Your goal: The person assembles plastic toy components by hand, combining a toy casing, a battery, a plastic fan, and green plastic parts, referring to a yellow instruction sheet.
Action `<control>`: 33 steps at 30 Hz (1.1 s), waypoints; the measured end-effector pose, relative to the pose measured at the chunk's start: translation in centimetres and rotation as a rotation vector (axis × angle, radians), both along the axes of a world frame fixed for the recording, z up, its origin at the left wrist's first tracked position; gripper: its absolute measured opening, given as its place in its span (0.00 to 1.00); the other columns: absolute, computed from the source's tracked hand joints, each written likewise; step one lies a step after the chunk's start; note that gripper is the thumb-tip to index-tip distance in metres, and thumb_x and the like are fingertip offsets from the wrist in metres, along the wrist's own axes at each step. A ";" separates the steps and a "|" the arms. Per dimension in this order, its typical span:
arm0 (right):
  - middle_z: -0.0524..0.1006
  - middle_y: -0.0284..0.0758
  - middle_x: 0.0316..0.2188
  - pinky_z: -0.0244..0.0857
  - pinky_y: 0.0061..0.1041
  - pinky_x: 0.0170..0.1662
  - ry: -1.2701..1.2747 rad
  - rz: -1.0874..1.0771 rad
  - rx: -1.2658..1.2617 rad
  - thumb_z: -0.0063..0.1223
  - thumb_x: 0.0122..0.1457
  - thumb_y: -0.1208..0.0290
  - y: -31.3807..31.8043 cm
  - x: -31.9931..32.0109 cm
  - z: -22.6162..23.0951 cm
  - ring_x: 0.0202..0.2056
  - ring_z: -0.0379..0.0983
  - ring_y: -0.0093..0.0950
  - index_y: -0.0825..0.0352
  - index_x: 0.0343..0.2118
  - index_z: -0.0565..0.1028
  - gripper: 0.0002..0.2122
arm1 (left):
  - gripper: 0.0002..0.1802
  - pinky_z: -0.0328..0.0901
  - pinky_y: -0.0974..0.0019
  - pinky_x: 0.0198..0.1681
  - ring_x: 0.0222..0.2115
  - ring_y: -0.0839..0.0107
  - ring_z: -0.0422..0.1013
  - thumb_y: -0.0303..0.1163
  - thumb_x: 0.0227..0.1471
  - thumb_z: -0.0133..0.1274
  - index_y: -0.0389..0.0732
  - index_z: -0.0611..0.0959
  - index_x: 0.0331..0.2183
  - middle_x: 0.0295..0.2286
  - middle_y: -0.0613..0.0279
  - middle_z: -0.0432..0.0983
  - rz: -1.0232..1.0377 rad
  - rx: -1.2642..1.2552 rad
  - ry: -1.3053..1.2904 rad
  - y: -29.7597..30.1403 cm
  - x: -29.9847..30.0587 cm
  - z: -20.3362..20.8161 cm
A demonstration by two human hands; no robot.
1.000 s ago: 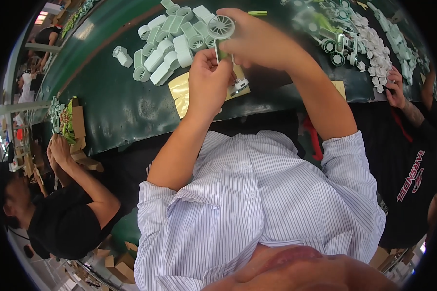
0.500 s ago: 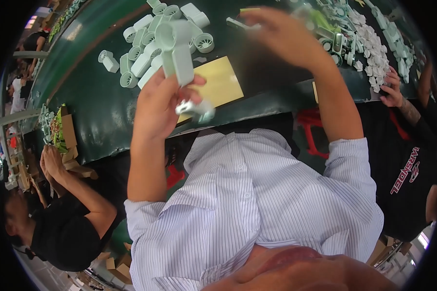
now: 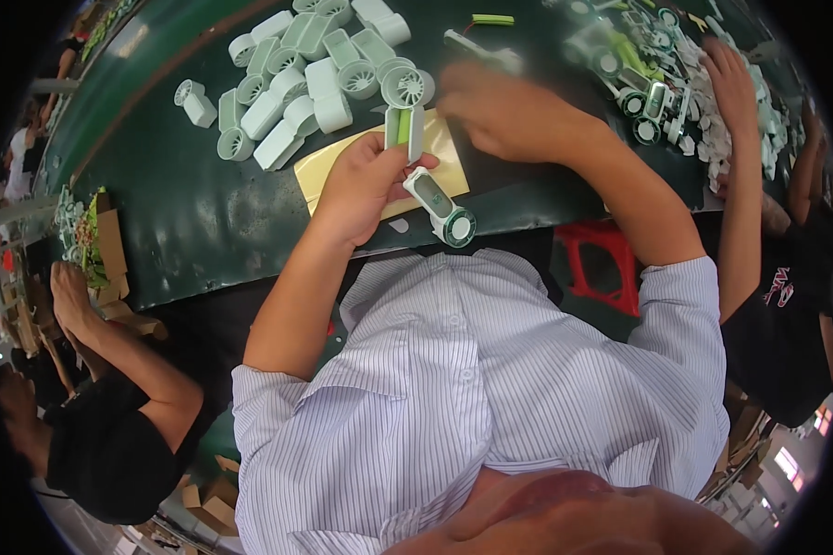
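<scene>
My left hand (image 3: 356, 185) is closed around a pale green fan shell (image 3: 415, 139), gripping the handle below its round vented ring. A bright green stick, which looks like a battery, lies inside the open handle. Beneath the fingers hangs a white part (image 3: 435, 199) with a grey window and a round teal-rimmed disc; its link to the shell is hidden. Just right of the shell, my right hand (image 3: 495, 111) is smeared by motion, so its fingers and anything in them cannot be made out. Under the left hand lies a yellow sheet (image 3: 319, 180).
Several pale green shells (image 3: 287, 92) are heaped left on the dark green table (image 3: 176, 208). A green stick (image 3: 492, 19) and a blurred white part (image 3: 481, 51) lie beyond my right hand. Assemblies (image 3: 652, 97) fill the right, where a co-worker's arm (image 3: 736, 102) reaches in. Another person's hands (image 3: 69, 291) work at left.
My left hand has moved right and turned the shell, exposing its inside and the hanging part's front. My right hand has come down and left toward it. The right co-worker's arm has reached farther in.
</scene>
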State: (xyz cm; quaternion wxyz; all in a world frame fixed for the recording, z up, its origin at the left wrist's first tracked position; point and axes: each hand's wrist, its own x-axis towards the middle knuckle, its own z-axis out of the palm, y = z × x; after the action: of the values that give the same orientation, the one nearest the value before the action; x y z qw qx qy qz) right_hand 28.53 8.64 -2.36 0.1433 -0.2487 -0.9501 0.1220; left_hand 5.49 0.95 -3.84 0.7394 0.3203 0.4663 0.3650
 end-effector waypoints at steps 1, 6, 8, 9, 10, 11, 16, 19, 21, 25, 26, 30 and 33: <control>0.68 0.38 0.47 0.69 0.35 0.43 -0.001 -0.019 -0.041 0.48 0.53 0.78 0.2 -0.2 -0.1 0.42 0.72 0.37 0.66 0.41 0.73 0.12 | 0.14 0.70 0.69 0.39 0.34 0.73 0.75 0.32 0.56 0.47 0.34 0.71 0.41 0.35 0.55 0.79 0.006 0.011 0.023 0.0 0.1 0.0; 0.71 0.38 0.44 0.69 0.35 0.42 0.100 -0.008 0.110 0.49 0.55 0.76 -0.3 0.5 -1.0 0.41 0.72 0.39 0.65 0.40 0.71 0.09 | 0.15 0.71 0.70 0.37 0.31 0.73 0.75 0.29 0.55 0.51 0.31 0.70 0.41 0.34 0.54 0.79 0.097 0.029 0.070 -0.4 1.1 0.4; 0.73 0.37 0.41 0.70 0.33 0.41 0.173 -0.028 0.075 0.50 0.55 0.76 -0.3 1.2 -1.5 0.40 0.73 0.37 0.64 0.42 0.71 0.11 | 0.14 0.72 0.70 0.36 0.30 0.73 0.75 0.28 0.54 0.51 0.30 0.70 0.40 0.33 0.52 0.79 0.127 0.051 0.088 -0.6 1.4 0.6; 0.74 0.37 0.37 0.70 0.32 0.40 0.247 -0.048 0.039 0.50 0.56 0.76 -0.3 1.4 -1.5 0.38 0.73 0.35 0.64 0.45 0.71 0.12 | 0.13 0.72 0.71 0.34 0.29 0.73 0.75 0.27 0.54 0.51 0.30 0.70 0.40 0.33 0.51 0.79 0.157 0.073 0.107 -0.6 1.6 0.8; 0.75 0.35 0.34 0.70 0.29 0.39 0.322 -0.211 -0.193 0.51 0.57 0.75 -0.6 1.2 -0.4 0.36 0.73 0.31 0.64 0.46 0.72 0.13 | 0.13 0.72 0.71 0.34 0.29 0.73 0.75 0.27 0.54 0.51 0.30 0.70 0.40 0.33 0.51 0.79 0.154 0.077 0.103 -0.7 1.8 1.0; 0.75 0.33 0.31 0.69 0.27 0.38 0.395 -0.374 -0.425 0.51 0.58 0.74 -0.9 1.0 0.7 0.33 0.74 0.28 0.65 0.47 0.72 0.14 | 0.13 0.72 0.71 0.32 0.29 0.72 0.75 0.26 0.53 0.50 0.30 0.70 0.39 0.32 0.50 0.79 0.183 0.093 0.166 -0.8 1.9 1.3; 0.74 0.26 0.27 0.62 0.13 0.29 0.608 -0.418 -1.093 0.53 0.59 0.69 -1.3 2.6 1.2 0.27 0.69 0.13 0.66 0.43 0.76 0.11 | 0.12 0.72 0.70 0.27 0.24 0.71 0.75 0.24 0.49 0.50 0.30 0.70 0.36 0.28 0.50 0.79 0.194 0.133 0.237 -1.2 1.8 1.0; 0.74 0.26 0.26 0.63 0.13 0.29 0.635 -0.402 -1.170 0.54 0.59 0.69 -1.9 3.0 1.8 0.26 0.69 0.14 0.67 0.44 0.76 0.12 | 0.12 0.71 0.71 0.27 0.23 0.72 0.75 0.25 0.49 0.51 0.30 0.70 0.36 0.28 0.50 0.79 0.120 0.135 0.295 -0.9 2.1 1.4; 0.74 0.26 0.25 0.63 0.13 0.29 0.646 -0.405 -1.148 0.54 0.59 0.70 -2.6 2.6 2.9 0.26 0.69 0.14 0.67 0.43 0.77 0.11 | 0.12 0.71 0.71 0.27 0.23 0.72 0.74 0.25 0.49 0.51 0.30 0.70 0.36 0.28 0.51 0.79 0.103 0.133 0.288 -0.8 2.0 1.1; 0.77 0.29 0.34 0.65 0.18 0.35 0.431 -0.301 -0.945 0.55 0.57 0.73 -3.1 1.8 6.0 0.32 0.72 0.18 0.66 0.41 0.79 0.10 | 0.11 0.71 0.73 0.30 0.29 0.72 0.76 0.28 0.52 0.51 0.34 0.70 0.37 0.30 0.54 0.79 0.049 0.116 0.308 -0.8 1.9 1.0; 0.78 0.32 0.37 0.67 0.24 0.43 0.566 -0.204 -0.679 0.55 0.55 0.76 -3.4 1.0 5.1 0.37 0.74 0.25 0.67 0.37 0.80 0.08 | 0.11 0.71 0.73 0.30 0.29 0.72 0.76 0.28 0.52 0.51 0.34 0.70 0.37 0.30 0.54 0.79 0.057 0.113 0.310 -0.9 2.0 1.0; 0.78 0.37 0.37 0.65 0.30 0.48 0.461 -0.043 -0.270 0.56 0.54 0.75 -3.7 -0.7 6.3 0.42 0.75 0.33 0.67 0.37 0.80 0.08 | 0.11 0.72 0.73 0.31 0.33 0.73 0.77 0.29 0.53 0.52 0.34 0.72 0.37 0.31 0.56 0.78 0.071 0.139 0.349 -1.4 2.4 1.2; 0.78 0.37 0.39 0.68 0.27 0.43 0.335 -0.146 -0.472 0.56 0.55 0.73 -3.5 -1.3 4.7 0.37 0.76 0.30 0.67 0.38 0.79 0.08 | 0.11 0.72 0.73 0.31 0.33 0.73 0.77 0.28 0.53 0.52 0.34 0.72 0.37 0.31 0.56 0.78 0.062 0.164 0.337 -1.4 2.4 1.1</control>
State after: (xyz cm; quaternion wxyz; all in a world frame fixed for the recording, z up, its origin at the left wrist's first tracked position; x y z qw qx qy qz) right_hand 27.19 5.14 2.33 0.2449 -0.3193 -0.8382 0.3680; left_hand 7.89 -0.49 -2.77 0.6107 0.4216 0.5619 0.3655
